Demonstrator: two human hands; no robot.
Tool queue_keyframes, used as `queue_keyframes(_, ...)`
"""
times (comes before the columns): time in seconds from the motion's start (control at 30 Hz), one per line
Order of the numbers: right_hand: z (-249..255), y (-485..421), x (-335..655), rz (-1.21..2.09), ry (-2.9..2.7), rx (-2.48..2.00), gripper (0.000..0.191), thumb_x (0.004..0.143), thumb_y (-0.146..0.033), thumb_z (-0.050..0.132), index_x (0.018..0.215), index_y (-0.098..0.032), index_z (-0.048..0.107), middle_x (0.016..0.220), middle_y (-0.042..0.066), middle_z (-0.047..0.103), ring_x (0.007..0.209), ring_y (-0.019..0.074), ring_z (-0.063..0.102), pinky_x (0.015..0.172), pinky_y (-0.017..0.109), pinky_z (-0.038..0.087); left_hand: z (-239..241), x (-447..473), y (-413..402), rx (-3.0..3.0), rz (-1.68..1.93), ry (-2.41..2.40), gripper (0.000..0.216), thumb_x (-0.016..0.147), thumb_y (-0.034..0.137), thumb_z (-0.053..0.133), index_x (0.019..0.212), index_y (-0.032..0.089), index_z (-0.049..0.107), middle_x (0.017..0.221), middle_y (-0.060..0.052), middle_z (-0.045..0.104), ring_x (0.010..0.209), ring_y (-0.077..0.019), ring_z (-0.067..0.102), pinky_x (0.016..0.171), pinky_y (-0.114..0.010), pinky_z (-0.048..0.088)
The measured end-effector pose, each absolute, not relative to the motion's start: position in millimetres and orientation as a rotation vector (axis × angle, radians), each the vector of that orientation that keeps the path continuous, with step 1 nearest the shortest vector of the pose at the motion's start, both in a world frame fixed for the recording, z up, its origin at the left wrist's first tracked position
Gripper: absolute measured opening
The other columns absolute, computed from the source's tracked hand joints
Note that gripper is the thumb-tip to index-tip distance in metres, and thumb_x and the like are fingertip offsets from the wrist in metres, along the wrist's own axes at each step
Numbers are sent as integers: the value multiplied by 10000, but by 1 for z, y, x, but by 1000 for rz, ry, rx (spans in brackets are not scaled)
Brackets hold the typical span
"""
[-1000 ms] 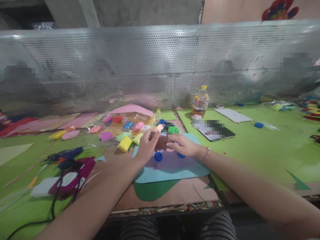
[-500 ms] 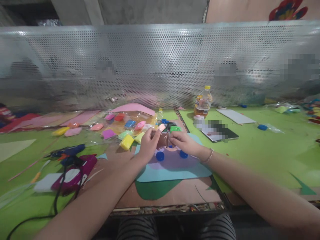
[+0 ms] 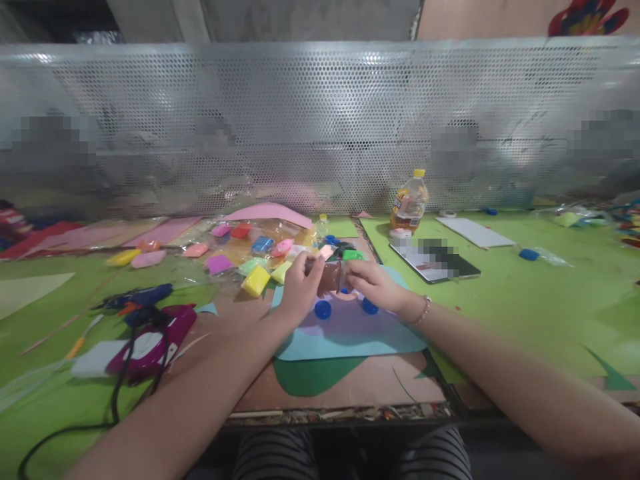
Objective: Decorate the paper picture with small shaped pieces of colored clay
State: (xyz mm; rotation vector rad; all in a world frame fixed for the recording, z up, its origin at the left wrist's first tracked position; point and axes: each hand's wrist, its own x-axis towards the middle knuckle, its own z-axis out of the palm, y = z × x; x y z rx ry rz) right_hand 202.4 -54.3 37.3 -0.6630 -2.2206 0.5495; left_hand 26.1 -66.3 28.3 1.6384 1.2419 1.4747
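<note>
Between my two hands is a small brown packet (image 3: pixel 330 277) in clear wrap, probably soft clay like the coloured packets nearby. My left hand (image 3: pixel 303 283) grips its left end with thumb and fingers. At its right end, my right hand (image 3: pixel 373 283) pinches the clear wrapper edge. Both hands are above a light blue sheet (image 3: pixel 350 347) that carries a purple shape (image 3: pixel 345 325). Two blue bottle caps (image 3: pixel 323 309) rest on this sheet below the hands. A peach-coloured piece on the purple shape is partly hidden by my fingers.
Several wrapped clay packets (image 3: pixel 256 281) lie to the left, beyond my left hand. A glue gun (image 3: pixel 140 297) and a magenta device (image 3: pixel 175 333) with a black cable sit at the left. On the right are a tablet (image 3: pixel 434 260) and a bottle (image 3: pixel 410 203). A perforated metal screen (image 3: pixel 320 127) stands behind.
The brown packet appears tilted a little more in my hands, and its clear wrapper end shows at my right fingers. The whole view has shifted slightly.
</note>
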Motion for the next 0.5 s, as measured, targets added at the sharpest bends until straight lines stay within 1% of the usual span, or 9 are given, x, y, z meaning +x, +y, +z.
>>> queue_keyframes(0.1, 37, -54, 203, 537, -2216, -676, 144, 797, -131, 401, 665, -186, 425, 632, -21, 453, 594, 112, 429, 575, 225, 352, 30, 27, -67, 1656, 1485, 1254, 206, 825, 396, 465, 774, 197, 474, 652, 11, 546, 571, -115, 567, 479, -208, 431)
queue_keyframes(0.27, 36, -53, 203, 527, -2231, -665, 124, 797, -142, 419, 684, -184, 448, 648, -13, 477, 606, 119, 441, 580, 232, 354, 32, 28, -69, 1651, 1487, 1241, 200, 825, 387, 468, 763, 197, 468, 644, 4, 549, 584, -125, 572, 483, -216, 436)
queue_keyframes(0.5, 36, -54, 203, 514, -2229, -639, 101, 784, -163, 442, 686, -183, 451, 646, -7, 479, 612, 125, 430, 568, 236, 348, 31, 28, -69, 1619, 1464, 1241, 200, 828, 392, 470, 777, 199, 462, 615, 10, 542, 525, -118, 557, 463, -220, 436)
